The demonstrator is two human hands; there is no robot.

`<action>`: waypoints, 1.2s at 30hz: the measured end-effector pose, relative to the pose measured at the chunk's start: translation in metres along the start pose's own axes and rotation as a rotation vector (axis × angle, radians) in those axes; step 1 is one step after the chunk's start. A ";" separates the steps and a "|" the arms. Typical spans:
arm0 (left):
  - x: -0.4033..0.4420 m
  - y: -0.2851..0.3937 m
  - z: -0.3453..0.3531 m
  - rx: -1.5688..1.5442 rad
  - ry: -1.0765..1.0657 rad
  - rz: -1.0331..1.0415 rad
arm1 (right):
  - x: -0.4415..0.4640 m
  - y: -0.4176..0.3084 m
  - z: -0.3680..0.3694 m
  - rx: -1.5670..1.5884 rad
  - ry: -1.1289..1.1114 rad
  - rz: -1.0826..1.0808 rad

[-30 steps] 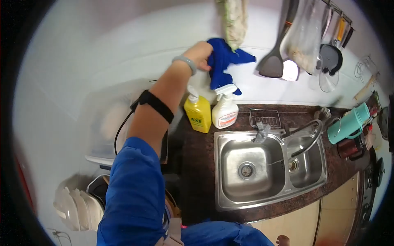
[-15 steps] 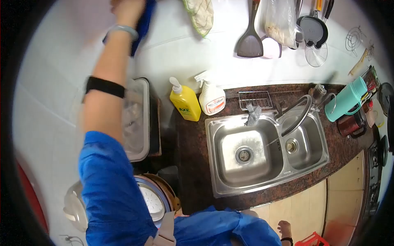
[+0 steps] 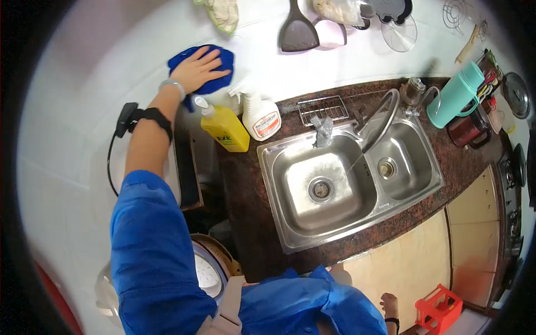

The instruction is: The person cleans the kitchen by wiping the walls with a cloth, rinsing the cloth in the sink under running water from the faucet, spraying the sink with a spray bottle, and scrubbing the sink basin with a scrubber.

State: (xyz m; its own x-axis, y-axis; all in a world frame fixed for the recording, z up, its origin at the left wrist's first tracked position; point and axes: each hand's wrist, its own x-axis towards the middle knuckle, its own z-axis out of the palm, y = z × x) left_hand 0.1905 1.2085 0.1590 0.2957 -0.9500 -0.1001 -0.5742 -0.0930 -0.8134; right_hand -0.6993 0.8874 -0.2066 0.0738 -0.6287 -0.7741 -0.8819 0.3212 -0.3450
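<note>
Left hand (image 3: 192, 73) flat on blue cloth (image 3: 216, 86), fingers spread, cloth against white wall (image 3: 268, 61) above yellow bottle (image 3: 226, 131). Spray bottle (image 3: 260, 118) beside that, on table (image 3: 245, 240) near sink (image 3: 298, 184). Right hand (image 3: 389, 305) low, near red plastic item (image 3: 444, 319); fingers bent, can't tell if closed.

A white wall (image 3: 296, 67) stands behind a dark speckled countertop (image 3: 245, 223) with an inset double-bowl steel sink (image 3: 384, 196). Cream cabinet fronts (image 3: 405, 257) lie below.

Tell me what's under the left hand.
A blue cloth, against the white wall, shows around the left hand. The part beneath the palm and the wall behind the cloth are hidden.
</note>
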 end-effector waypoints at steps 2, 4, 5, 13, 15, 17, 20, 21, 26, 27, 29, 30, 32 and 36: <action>-0.017 -0.012 -0.012 -0.051 -0.006 -0.029 | -0.004 0.010 0.004 0.050 0.005 -0.032; -0.027 -0.022 -0.034 -0.012 0.071 -0.188 | -0.008 0.006 0.006 -0.004 -0.034 0.098; -0.028 -0.023 -0.049 -0.001 0.220 -0.229 | -0.010 -0.002 0.007 -0.008 -0.045 0.102; 0.019 0.156 -0.235 -0.832 0.613 -0.191 | -0.127 -0.317 0.044 0.282 -0.911 -0.728; 0.027 0.218 -0.249 -1.086 0.469 -0.090 | -0.155 -0.380 0.084 0.543 -1.099 -0.930; 0.024 0.258 -0.249 -1.445 0.324 -0.073 | -0.158 -0.424 0.138 0.790 -1.088 -0.664; 0.020 0.263 -0.197 -1.903 0.260 -0.198 | -0.173 -0.479 0.191 0.886 -1.012 -0.523; 0.018 0.256 -0.171 -1.909 0.269 -0.433 | -0.170 -0.487 0.207 0.867 -1.018 -0.561; 0.058 0.242 -0.040 -1.582 0.682 -1.339 | -0.173 -0.536 0.240 0.780 -0.955 -0.649; 0.076 0.240 -0.035 -1.352 0.697 -1.438 | -0.174 -0.550 0.247 0.859 -0.889 -0.730; 0.095 0.231 -0.018 -1.247 0.836 -1.506 | -0.183 -0.584 0.251 0.949 -0.769 -0.889; 0.096 0.233 -0.012 -1.248 0.836 -1.518 | -0.176 -0.605 0.254 0.964 -0.789 -1.009; 0.090 0.229 -0.012 -1.426 0.717 -1.581 | -0.189 -0.647 0.259 1.091 -0.735 -1.153; 0.072 0.251 -0.008 -1.197 0.724 -1.422 | -0.165 -0.724 0.291 1.301 -0.940 -1.049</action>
State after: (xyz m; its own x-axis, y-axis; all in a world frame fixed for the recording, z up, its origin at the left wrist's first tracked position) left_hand 0.0622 1.1145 -0.0477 0.7864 0.0788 0.6127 -0.4656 -0.5761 0.6718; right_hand 0.0627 0.9644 0.0166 0.8504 -0.5081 0.1364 0.4853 0.6574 -0.5765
